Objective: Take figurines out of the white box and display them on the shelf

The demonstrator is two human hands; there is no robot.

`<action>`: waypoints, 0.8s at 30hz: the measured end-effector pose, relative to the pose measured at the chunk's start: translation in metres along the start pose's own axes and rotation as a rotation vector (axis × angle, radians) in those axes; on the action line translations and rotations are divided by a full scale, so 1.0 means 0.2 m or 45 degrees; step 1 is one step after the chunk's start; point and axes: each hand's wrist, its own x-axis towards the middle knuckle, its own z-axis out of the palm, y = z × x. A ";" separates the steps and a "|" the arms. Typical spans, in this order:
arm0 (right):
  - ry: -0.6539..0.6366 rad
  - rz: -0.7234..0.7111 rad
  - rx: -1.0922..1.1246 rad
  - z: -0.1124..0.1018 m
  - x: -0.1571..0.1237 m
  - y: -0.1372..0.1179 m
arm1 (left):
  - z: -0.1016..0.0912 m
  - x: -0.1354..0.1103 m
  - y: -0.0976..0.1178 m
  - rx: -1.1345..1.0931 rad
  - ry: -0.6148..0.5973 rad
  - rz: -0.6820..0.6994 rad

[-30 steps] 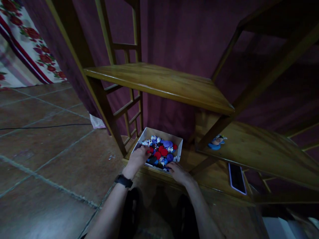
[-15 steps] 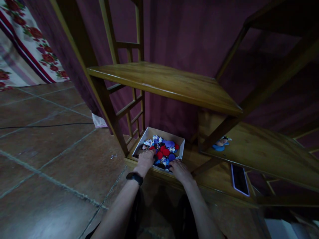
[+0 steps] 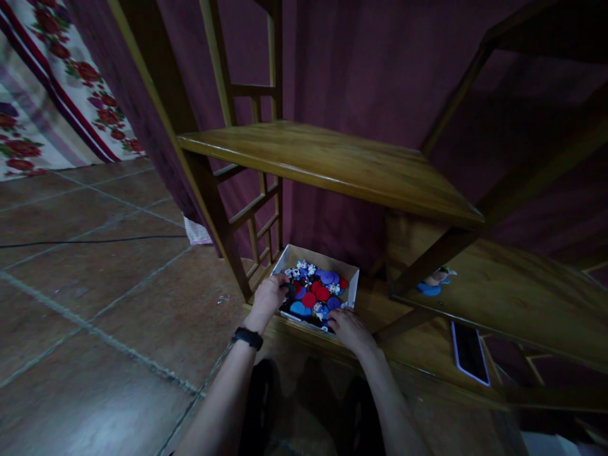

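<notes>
The cardboard box (image 3: 329,258) sits on the bottom board (image 3: 377,301) of a wooden shelf (image 3: 327,158), beneath a higher board, and both of the person's hands are at it. The left hand (image 3: 268,297) is at the box's left side, its fingers drawn narrow on 1 black disc (image 3: 290,291). The right hand (image 3: 349,326) rests at the near right corner, fingers bent over the edge; whether they grip anything, I cannot tell. Inside lies a jumble of red discs (image 3: 322,293), purple discs (image 3: 327,277), a blue disc (image 3: 300,309) and small figures (image 3: 303,271), too small to make out. A dark watch (image 3: 247,338) circles the left wrist. Right of the box, a phone (image 3: 470,353) lies on the wood, with 1 blue-based figure (image 3: 431,285) on a raised board near it. A purple curtain (image 3: 342,76) hangs behind.
</notes>
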 end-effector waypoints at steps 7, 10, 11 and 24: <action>0.032 0.060 0.047 0.00 0.02 -0.02 | 0.00 0.04 -0.04 -0.509 -0.054 -0.044; 0.127 0.083 0.132 -0.02 0.04 -0.04 | -0.03 0.03 -0.05 -0.390 -0.046 -0.016; 0.183 0.084 0.207 -0.02 0.05 -0.05 | -0.03 0.02 -0.04 -0.415 -0.085 0.016; 0.192 0.034 0.762 -0.02 0.10 -0.11 | -0.01 -0.06 0.11 -1.084 -0.672 0.130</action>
